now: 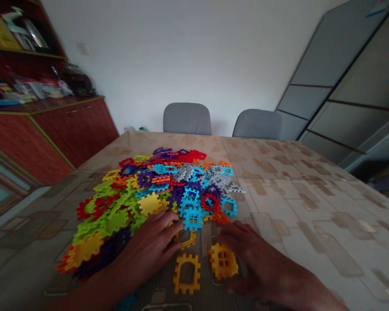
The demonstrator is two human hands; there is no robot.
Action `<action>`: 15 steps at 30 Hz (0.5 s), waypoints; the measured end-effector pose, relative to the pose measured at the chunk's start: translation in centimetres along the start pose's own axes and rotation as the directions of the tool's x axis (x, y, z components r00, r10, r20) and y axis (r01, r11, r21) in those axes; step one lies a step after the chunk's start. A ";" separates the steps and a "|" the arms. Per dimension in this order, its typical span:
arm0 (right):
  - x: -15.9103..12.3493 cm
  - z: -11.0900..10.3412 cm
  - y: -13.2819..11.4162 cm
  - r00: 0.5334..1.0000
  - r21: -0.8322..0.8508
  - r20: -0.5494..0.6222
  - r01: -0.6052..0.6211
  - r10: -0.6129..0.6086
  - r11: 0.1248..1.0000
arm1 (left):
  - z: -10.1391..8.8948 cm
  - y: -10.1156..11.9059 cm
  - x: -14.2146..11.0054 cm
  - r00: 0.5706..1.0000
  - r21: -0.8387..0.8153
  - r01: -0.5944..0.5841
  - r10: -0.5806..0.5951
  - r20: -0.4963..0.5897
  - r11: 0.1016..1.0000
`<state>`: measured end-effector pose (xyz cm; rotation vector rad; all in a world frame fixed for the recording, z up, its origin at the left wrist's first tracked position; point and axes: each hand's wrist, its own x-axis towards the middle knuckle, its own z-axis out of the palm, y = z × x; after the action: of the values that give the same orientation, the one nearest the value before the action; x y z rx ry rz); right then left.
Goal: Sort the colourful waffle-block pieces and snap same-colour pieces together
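My left hand (157, 242) reaches in at the front of a pile of interlocking plastic building pieces. Its curled fingers and thumb close on the left edge of a yellow frame piece (192, 239). To the right, my right hand (254, 255) curves around a small stack of yellow window pieces (223, 261), fingers at its upper edge and thumb near its lower right corner. The thumb's exact contact is dim and blurred. Between my hands and nearer to me, a yellow arch-opening frame piece (187, 274) lies flat on the table.
The pile holds lime-green pieces (115, 222), light-blue pieces (192, 214), grey pieces (218, 178) and red pieces (194, 155). It spreads across the left and middle of the patterned table (278, 194). Two grey chairs (187, 119) stand behind; a red-brown cabinet (74, 129) is at left.
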<state>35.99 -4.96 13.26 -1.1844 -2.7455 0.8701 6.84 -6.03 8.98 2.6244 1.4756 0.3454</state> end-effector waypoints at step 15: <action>0.2 -0.1 -0.2 1.000 0.006 0.009 0.028 -0.028 1.000 | 0.4 0.7 0.9 0.999 0.029 0.043 -0.042 -0.019 0.999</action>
<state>35.74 -4.88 13.37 -1.1411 -2.7571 0.8819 7.95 -5.59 8.85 2.6148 1.5509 0.3479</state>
